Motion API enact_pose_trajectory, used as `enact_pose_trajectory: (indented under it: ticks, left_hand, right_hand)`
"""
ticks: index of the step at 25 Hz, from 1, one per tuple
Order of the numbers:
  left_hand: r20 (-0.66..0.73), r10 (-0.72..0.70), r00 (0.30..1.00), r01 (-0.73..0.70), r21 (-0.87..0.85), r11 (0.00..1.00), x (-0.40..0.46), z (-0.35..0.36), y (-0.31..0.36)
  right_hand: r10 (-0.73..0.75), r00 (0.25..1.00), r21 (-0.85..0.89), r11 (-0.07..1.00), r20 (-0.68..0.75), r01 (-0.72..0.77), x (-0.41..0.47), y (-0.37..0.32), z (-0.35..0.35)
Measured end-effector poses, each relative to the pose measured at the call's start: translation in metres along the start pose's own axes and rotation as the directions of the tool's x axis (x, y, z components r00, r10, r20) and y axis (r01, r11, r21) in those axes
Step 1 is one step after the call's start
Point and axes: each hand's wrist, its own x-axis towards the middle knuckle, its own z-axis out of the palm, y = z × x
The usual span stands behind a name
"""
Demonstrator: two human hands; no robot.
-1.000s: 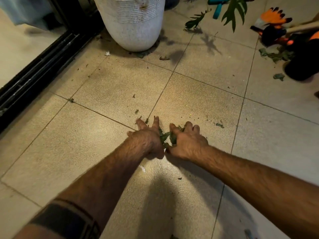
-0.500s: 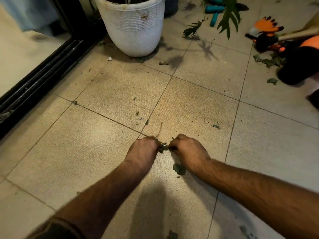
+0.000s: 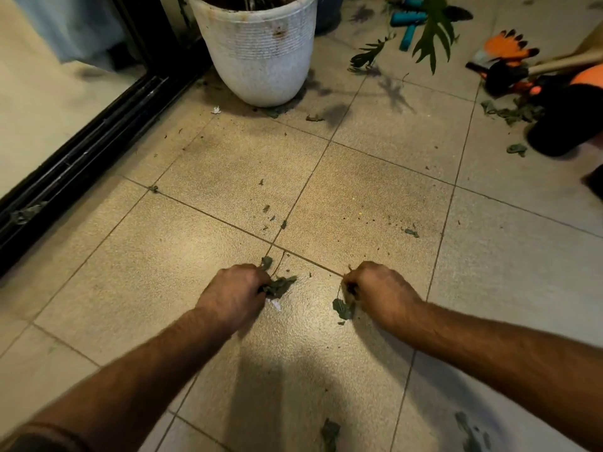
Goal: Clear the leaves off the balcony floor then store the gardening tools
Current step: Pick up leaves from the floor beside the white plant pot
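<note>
Tiled floor [image 3: 359,177]: crumpled dull-green leaves [image 3: 277,286] bunched in L hand [image 3: 235,290].

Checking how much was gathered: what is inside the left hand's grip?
The left hand curls around dark green leaf scraps, some sticking out at its right side. How much more lies inside the fist is hidden by the fingers and the back of the hand.

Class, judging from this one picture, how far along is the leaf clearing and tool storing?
Done: nothing visibly finished. In hand: the left hand and the right hand each grip dry leaves. Left: scraps by the white pot, a leaf pile at right, and the blue-handled tools and orange gloves not yet stored.
</note>
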Motion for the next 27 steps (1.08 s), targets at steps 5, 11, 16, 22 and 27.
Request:
enact_pose_trajectory:
  ticks: [5,11,16,22,27]
  left_hand:
    - [0.023,0.01,1.0,-0.011,0.04,0.999,-0.014,0.015,0.016]
    - [0.006,0.064,0.998,-0.064,0.153,0.986,-0.009,0.012,0.016]
    - [0.017,0.062,0.998,-0.063,0.075,0.995,0.009,-0.007,0.001]
    - [0.0,0.06,0.998,-0.06,0.117,0.991,0.024,-0.004,0.008]
    - [-0.126,-0.006,0.992,-0.015,-0.167,0.986,0.041,-0.023,0.015]
  right_hand:
    - [-0.069,0.998,-0.088,0.994,0.016,0.07,-0.02,-0.012,0.028]
    - [-0.229,0.973,-0.136,0.964,0.0,0.227,-0.02,-0.009,0.037]
    - [-0.182,0.981,0.039,0.982,-0.07,0.185,0.002,-0.017,0.016]
    - [-0.026,0.993,0.143,0.989,-0.116,0.042,0.03,-0.019,0.003]
    - [0.117,0.954,0.29,0.956,-0.276,-0.033,0.045,0.007,-0.029]
